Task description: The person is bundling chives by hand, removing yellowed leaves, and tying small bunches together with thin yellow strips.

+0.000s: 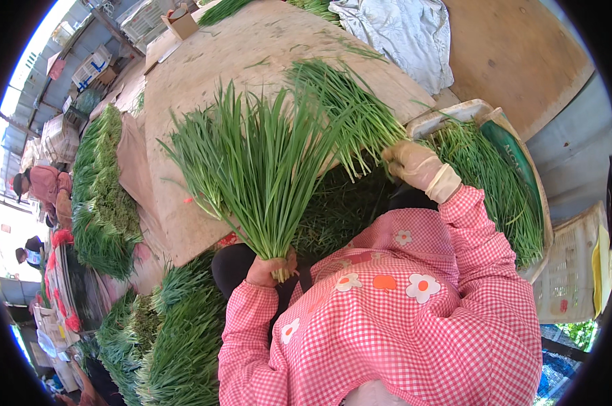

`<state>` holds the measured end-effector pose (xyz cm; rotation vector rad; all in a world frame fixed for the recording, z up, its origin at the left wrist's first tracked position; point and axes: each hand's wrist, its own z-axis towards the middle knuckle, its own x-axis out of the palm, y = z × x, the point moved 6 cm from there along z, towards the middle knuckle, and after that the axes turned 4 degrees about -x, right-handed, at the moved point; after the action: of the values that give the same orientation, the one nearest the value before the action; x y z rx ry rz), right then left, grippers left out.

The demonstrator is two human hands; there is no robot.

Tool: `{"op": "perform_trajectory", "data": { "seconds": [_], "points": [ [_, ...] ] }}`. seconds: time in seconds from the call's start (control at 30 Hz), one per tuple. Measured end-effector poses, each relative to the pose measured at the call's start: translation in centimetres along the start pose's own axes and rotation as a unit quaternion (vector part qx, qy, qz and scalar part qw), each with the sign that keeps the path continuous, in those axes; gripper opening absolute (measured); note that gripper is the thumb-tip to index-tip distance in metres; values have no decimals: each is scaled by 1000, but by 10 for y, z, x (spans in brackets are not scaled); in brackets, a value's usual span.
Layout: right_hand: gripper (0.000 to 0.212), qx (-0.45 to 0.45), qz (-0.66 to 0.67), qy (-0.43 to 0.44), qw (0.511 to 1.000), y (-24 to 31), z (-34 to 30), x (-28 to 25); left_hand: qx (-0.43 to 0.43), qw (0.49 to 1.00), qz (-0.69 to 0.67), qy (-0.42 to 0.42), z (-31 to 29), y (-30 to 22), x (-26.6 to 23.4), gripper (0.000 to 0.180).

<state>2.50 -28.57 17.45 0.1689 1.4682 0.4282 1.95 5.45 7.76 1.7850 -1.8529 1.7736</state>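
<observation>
My left hand is wrapped round the base of a thick bunch of garlic chives, whose green leaves fan upward over the table's near edge. Gloved in a pale, stained glove, my right hand has its fingers curled beside the stalk ends of a loose pile of chives. Whether a stalk sits between those fingers is too small to tell. That pile lies on the wooden table, its pale ends overhanging the edge.
At the right stands a crate full of chives, beside a wooden board. A patterned cloth lies at the table's far side. Heaps of chives fill the left, where other people are. Dark trimmings lie below the table edge.
</observation>
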Motion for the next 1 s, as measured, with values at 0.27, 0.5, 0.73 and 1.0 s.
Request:
{"op": "perform_trajectory", "data": {
  "seconds": [0.27, 0.5, 0.73, 1.0],
  "points": [
    [32, -156, -88, -273, 945, 65, 39, -69, -3, 991, 112, 67, 0, 1, 9, 43],
    [38, -39, 45, 22, 998, 51, 68, -31, -34, 990, 112, 78, 0, 7, 7, 46],
    [19, -65, -145, -60, 985, 51, 69, 2, -24, 994, 96, 49, 3, 6, 10, 39],
    [22, 168, -80, -149, 971, -9, 91, -13, -33, 996, 70, 35, 3, 8, 4, 48]
  ]
}}
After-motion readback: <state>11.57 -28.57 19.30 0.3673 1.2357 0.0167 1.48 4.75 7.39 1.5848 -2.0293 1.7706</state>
